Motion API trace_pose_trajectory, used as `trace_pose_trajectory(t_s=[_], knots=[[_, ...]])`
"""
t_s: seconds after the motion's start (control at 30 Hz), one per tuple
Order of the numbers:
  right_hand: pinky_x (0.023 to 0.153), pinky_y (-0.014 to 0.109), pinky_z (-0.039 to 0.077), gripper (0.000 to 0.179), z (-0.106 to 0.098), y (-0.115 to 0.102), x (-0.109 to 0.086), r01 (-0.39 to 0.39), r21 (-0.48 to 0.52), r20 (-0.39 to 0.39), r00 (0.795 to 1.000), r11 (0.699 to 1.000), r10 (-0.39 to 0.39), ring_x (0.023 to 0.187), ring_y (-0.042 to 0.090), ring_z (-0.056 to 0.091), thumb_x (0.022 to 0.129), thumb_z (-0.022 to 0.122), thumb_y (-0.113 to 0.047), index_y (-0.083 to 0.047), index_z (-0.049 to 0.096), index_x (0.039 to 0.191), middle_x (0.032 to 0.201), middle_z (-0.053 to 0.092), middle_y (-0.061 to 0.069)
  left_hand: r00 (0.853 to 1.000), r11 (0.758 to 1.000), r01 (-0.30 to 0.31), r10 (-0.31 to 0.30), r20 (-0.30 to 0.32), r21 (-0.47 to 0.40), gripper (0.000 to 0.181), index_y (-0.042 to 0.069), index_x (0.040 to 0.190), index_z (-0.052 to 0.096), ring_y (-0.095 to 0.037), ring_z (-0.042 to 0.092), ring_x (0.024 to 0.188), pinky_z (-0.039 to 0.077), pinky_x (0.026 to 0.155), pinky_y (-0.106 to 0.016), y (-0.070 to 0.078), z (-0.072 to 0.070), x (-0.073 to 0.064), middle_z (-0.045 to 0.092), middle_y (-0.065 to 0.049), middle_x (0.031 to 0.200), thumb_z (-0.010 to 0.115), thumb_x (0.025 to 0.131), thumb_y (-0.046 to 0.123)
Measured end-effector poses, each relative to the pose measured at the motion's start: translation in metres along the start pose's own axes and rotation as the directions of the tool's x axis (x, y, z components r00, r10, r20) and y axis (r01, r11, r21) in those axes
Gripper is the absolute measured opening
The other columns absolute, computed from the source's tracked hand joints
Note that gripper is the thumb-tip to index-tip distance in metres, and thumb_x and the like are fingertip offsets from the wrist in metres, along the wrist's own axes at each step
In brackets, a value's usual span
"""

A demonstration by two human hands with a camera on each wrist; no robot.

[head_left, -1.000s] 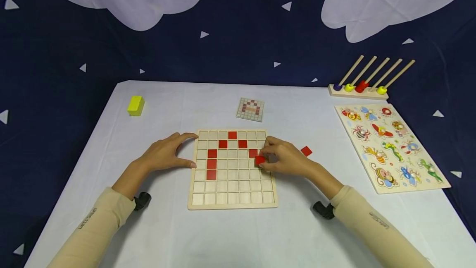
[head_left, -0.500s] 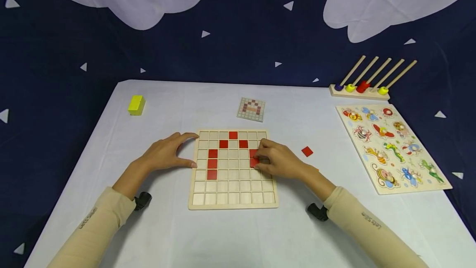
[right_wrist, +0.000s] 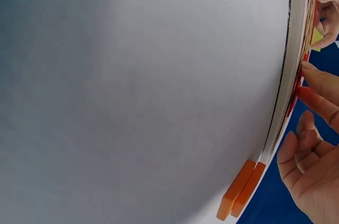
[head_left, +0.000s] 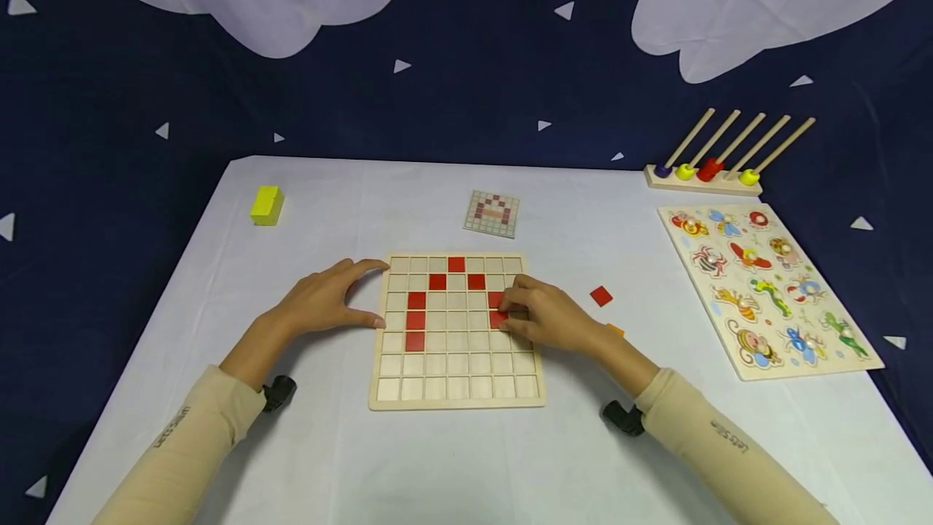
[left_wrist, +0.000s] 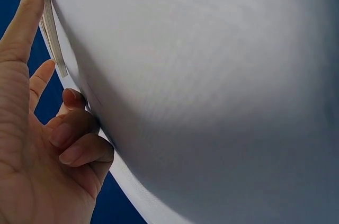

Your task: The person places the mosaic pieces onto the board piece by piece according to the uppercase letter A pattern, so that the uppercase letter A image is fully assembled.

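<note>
A wooden grid board (head_left: 457, 406) lies mid-table with several red square tiles in its cells. My left hand (head_left: 325, 298) rests at the board's left edge, its thumb and index finger spread apart along the frame. At the right side of the grid my right hand (head_left: 550, 314) has its thumb and forefinger on a red tile (head_left: 497, 320), which sits in a cell directly below another red tile (head_left: 495, 299). The right wrist view shows those fingertips (right_wrist: 309, 66) right at the board's top face. Part of the right columns is hidden under the hand.
A loose red tile (head_left: 601, 296) lies right of the board; orange tiles (right_wrist: 238, 189) lie beside my right wrist. Behind stands a small pattern card (head_left: 492, 214). A yellow block (head_left: 266, 206), an insect puzzle (head_left: 773, 290) and a peg stacker (head_left: 703, 179) stand farther out.
My right hand has moved slightly left and lowered the red tile into the cell below the upper right one. My left hand has stayed at the board's edge.
</note>
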State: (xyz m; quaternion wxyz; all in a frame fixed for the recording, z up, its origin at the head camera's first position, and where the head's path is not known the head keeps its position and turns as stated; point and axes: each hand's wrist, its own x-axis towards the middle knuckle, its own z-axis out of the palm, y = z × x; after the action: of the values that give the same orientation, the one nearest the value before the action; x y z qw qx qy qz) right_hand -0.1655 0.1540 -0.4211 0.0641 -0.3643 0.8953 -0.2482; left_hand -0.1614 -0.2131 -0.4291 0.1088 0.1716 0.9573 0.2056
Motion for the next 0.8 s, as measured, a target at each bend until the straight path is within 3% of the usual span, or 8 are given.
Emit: trace_pose_trajectory(t_s=[0.23, 0.43, 0.8], knots=[[0.07, 0.027, 0.044, 0.024, -0.002, -0.001, -0.003, -0.016, -0.035, -0.02, 1.0, 0.999, 0.015, 0.076, 0.01, 0.051, 0.086, 0.078, -0.029, -0.011, 0.074, 0.102, 0.09, 0.056, -0.002, 1.0, 1.0, 0.003, -0.003, -0.001, -0.005, 0.093, 0.026, 0.146, 0.046, -0.017, 0.046, 0.077, 0.039, 0.065, -0.032, 0.0, 0.0, 0.0, 0.055, -0.003, 0.094, 0.081, 0.069, 0.064], [0.066, 0.029, 0.042, 0.026, -0.019, 0.002, -0.013, -0.027, -0.025, -0.079, 0.997, 0.999, 0.025, 0.075, 0.017, 0.051, 0.086, 0.079, -0.026, -0.009, 0.075, 0.105, 0.092, 0.058, 0.002, 1.0, 1.0, -0.002, 0.002, -0.008, -0.003, 0.093, 0.027, 0.146, 0.045, -0.016, 0.047, 0.077, 0.039, 0.066, -0.032, -0.002, 0.001, -0.001, 0.055, -0.002, 0.094, 0.08, 0.069, 0.066], [0.067, 0.029, 0.042, 0.027, -0.048, 0.055, -0.051, -0.156, -0.045, -0.102, 0.983, 0.987, 0.151, 0.077, 0.019, 0.051, 0.082, 0.082, -0.018, -0.008, 0.076, 0.106, 0.089, 0.057, 0.004, 1.0, 1.0, -0.008, 0.008, -0.006, -0.005, 0.093, 0.027, 0.146, 0.045, -0.016, 0.046, 0.077, 0.039, 0.066, -0.033, 0.0, 0.0, -0.002, 0.055, -0.002, 0.094, 0.079, 0.069, 0.067]])
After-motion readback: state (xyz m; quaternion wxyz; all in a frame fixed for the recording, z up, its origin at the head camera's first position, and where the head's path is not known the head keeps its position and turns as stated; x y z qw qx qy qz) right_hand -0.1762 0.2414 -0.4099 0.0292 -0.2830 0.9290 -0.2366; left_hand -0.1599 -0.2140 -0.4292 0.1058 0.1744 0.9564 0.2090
